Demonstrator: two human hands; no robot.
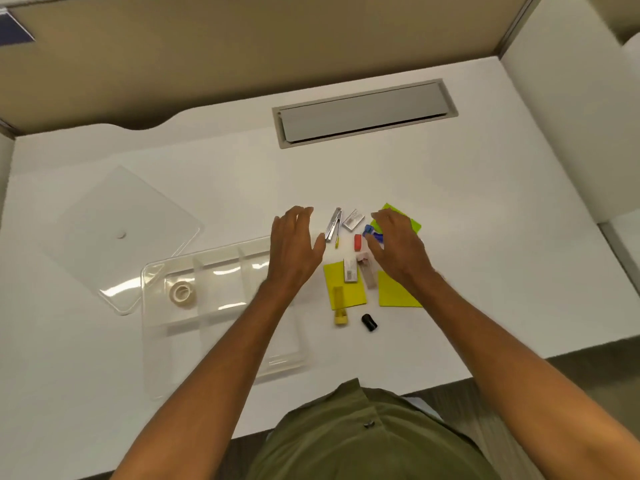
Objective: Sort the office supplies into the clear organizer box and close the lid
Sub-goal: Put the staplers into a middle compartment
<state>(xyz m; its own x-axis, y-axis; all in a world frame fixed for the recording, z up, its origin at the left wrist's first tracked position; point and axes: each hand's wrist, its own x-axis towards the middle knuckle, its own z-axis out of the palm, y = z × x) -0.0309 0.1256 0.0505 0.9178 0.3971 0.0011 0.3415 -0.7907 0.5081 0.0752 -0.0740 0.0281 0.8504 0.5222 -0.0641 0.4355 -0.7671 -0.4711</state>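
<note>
The clear organizer box [180, 327] lies open on the white desk at the left, with a roll of clear tape [181, 293] in one compartment. Its clear lid [114, 233] lies flat behind it. My left hand [294, 247] hovers open over the box's right end, beside a metal stapler [333, 226]. My right hand [394, 244] hovers open over a blue clip [371, 233] and a green sticky pad [412, 221]. Between the hands lie a red eraser [358, 242], two staple boxes [354, 220], [350, 270], yellow sticky pads [349, 289], a yellow item [340, 308] and a black cap [369, 322].
A grey cable hatch [363, 112] is set into the desk at the back. A beige partition wall [242, 46] borders the far edge, and a white panel [571, 116] stands on the right. The desk's front edge [450, 375] runs close to my olive shirt.
</note>
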